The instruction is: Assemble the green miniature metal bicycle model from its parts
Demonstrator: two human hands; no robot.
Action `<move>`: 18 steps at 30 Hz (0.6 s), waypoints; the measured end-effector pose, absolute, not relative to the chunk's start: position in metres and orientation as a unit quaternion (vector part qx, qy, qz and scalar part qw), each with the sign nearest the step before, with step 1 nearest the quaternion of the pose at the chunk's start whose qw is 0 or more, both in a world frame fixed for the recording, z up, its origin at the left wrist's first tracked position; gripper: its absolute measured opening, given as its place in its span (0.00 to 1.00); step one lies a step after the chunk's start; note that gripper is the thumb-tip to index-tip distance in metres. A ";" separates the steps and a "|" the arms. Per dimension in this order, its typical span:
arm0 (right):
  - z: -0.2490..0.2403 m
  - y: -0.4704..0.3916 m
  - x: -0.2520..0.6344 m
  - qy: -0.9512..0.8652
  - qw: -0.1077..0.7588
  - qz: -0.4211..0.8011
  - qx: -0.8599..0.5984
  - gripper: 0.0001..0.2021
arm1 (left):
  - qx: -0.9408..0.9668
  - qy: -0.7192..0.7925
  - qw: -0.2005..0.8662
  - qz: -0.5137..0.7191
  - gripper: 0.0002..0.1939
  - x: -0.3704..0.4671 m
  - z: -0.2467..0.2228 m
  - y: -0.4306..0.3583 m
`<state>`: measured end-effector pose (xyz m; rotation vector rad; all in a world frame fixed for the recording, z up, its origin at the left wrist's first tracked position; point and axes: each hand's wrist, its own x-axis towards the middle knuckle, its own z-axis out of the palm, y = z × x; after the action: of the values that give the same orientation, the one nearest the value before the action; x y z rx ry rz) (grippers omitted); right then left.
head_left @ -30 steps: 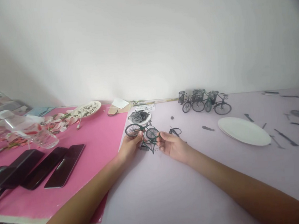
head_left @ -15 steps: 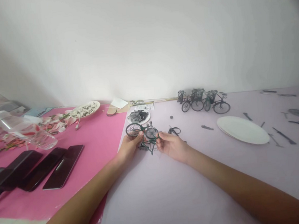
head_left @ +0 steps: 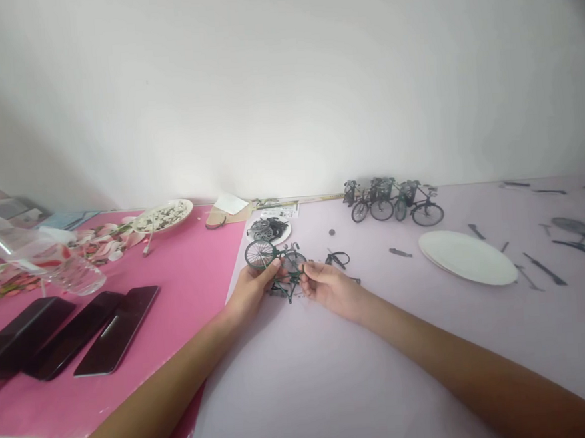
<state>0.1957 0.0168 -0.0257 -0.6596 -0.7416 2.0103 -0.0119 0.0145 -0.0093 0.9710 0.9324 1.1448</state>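
Observation:
A small dark green model bicycle (head_left: pixel 288 287) is held upside-down or tilted over the pale sheet, one spoked wheel up at its left. My left hand (head_left: pixel 251 290) is closed on it, thumb on top near that wheel. My right hand (head_left: pixel 330 287) pinches at its right side, fingertips together by the frame; whatever small thing lies between them is hidden. Just behind stands a small white plate (head_left: pixel 284 235) with dark wheels and parts (head_left: pixel 268 229). A dark looped part (head_left: pixel 338 260) lies beyond my right hand.
Assembled model bicycles (head_left: pixel 394 200) stand by the wall. A white oval plate (head_left: pixel 468 258) and scattered dark parts (head_left: pixel 545 268) lie at right. On the pink cover at left are phones (head_left: pixel 117 331), a clear bottle (head_left: pixel 45 256) and a plate of pale pieces (head_left: pixel 163 217).
The view has shifted slightly, so most things sit a little further left. Both hands keep their places at the bicycle, with the right fingers moved only slightly.

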 end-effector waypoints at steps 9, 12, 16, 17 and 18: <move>-0.018 0.016 0.194 -0.255 0.433 0.817 -0.282 0.11 | 0.427 0.393 0.624 0.523 0.20 -0.014 -0.013 0.013; -0.017 0.016 0.194 -0.254 0.432 0.819 -0.279 0.10 | 0.427 0.416 0.604 0.530 0.22 -0.013 -0.013 0.012; -0.016 0.016 0.194 -0.260 0.435 0.818 -0.272 0.10 | 0.431 0.435 0.585 0.532 0.24 -0.013 -0.015 0.013; -0.016 0.016 0.194 -0.260 0.436 0.817 -0.273 0.10 | 0.432 0.432 0.585 0.533 0.23 -0.013 -0.016 0.014; -0.016 0.015 0.194 -0.259 0.435 0.818 -0.274 0.11 | 0.434 0.429 0.584 0.535 0.23 -0.014 -0.016 0.014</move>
<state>0.1940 0.0155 -0.0160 -0.6812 -0.6460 2.0364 -0.0135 0.0140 -0.0162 1.0117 1.0007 1.2491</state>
